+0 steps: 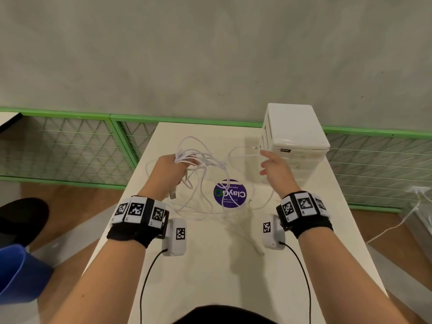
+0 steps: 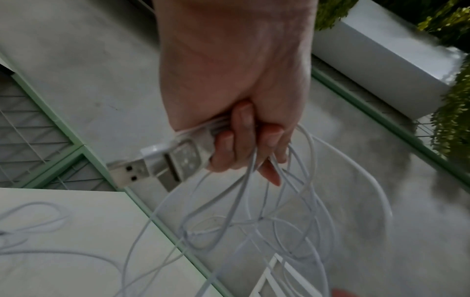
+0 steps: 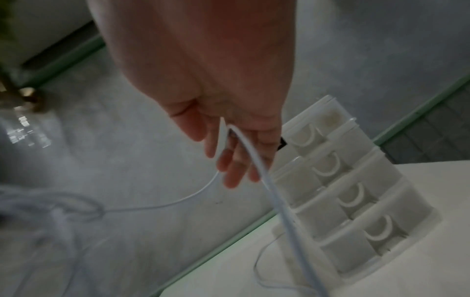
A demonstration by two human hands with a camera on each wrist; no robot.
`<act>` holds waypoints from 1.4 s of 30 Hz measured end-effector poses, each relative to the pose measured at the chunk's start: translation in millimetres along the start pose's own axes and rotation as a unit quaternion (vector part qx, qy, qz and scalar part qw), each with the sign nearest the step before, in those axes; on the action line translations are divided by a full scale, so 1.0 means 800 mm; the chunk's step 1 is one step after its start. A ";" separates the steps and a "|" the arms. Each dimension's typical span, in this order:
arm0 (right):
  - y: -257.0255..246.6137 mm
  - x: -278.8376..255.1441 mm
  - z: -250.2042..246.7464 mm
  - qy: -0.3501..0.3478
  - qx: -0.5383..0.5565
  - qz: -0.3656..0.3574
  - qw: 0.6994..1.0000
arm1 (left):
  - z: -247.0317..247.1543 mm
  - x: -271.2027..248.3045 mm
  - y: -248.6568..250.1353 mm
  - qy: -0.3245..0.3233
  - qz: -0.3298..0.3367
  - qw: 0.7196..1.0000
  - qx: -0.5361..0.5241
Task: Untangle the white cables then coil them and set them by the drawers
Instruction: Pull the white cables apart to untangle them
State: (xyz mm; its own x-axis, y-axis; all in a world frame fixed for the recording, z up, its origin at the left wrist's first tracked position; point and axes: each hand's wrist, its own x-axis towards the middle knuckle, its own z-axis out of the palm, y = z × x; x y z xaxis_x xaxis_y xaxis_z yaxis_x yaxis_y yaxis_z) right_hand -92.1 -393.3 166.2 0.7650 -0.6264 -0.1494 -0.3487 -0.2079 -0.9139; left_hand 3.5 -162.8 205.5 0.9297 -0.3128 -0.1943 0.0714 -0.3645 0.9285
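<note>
My left hand (image 1: 173,167) is raised over the table and grips a tangled bunch of white cables (image 1: 203,169). Loops hang from the fist to the tabletop, and two USB plugs (image 2: 132,172) stick out beside the curled fingers (image 2: 241,144). My right hand (image 1: 271,164) hovers just left of the white drawer unit (image 1: 294,136), fingers straight and spread. One cable strand (image 3: 277,201) lies across those fingers (image 3: 229,160) and runs down toward the table, while its other end trails back to the tangle. The drawers (image 3: 343,201) stand at the table's far right corner.
The white table (image 1: 210,277) carries a round purple sticker (image 1: 230,194) under the hanging loops. A green mesh railing (image 1: 70,113) runs behind the table. A blue container (image 1: 18,272) and a dark shoe (image 1: 21,218) are on the floor at left.
</note>
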 end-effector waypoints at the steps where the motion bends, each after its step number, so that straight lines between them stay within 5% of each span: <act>1: -0.001 -0.002 0.007 -0.010 -0.073 -0.021 0.997 | 0.003 0.000 0.001 -0.005 0.005 1.000 -0.008; 4: -0.004 -0.008 0.019 0.025 -0.357 -0.053 0.932 | 0.008 0.002 -0.004 -0.004 0.011 1.000 -0.005; 7: -0.013 -0.010 0.023 0.052 -0.449 -0.120 0.884 | 0.008 -0.004 -0.004 -0.021 0.013 1.000 -0.010; 10: -0.020 -0.018 0.031 -0.016 -0.274 -0.263 0.925 | 0.009 -0.010 0.001 -0.029 0.035 0.998 -0.036; 13: -0.026 -0.037 0.045 -0.157 -0.047 -0.225 0.961 | 0.011 -0.015 0.011 0.000 0.043 0.998 -0.051; 16: -0.019 -0.036 0.051 -0.163 -0.083 -0.229 0.956 | 0.006 -0.013 0.021 0.009 0.065 0.998 -0.011; 22: -0.020 -0.013 0.030 -0.037 -0.131 -0.292 0.947 | -0.016 -0.007 0.031 -0.074 0.095 0.978 0.170; 28: -0.041 -0.006 0.022 0.011 -0.011 -0.283 0.959 | -0.019 0.001 0.044 -0.091 0.112 0.949 0.282; 37: -0.017 0.004 0.000 -0.012 -0.210 -0.241 0.947 | -0.017 0.000 0.078 -0.114 0.118 0.888 0.430; 40: -0.031 -0.019 0.013 -0.012 -0.063 -0.272 0.960 | -0.005 -0.002 0.099 -0.134 0.115 0.883 0.435; 42: -0.052 -0.039 0.031 -0.082 0.044 -0.271 0.958 | 0.008 -0.003 0.111 -0.124 0.122 0.897 0.407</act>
State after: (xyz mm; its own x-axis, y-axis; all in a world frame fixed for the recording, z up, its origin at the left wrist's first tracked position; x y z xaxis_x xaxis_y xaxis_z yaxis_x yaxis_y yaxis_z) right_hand -88.3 -346.7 199.5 0.8979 -0.3168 0.3056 0.1654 -0.4005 -0.9012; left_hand 5.1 -199.7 286.1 0.7657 -0.6191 -0.1745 -0.5043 -0.7462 0.4346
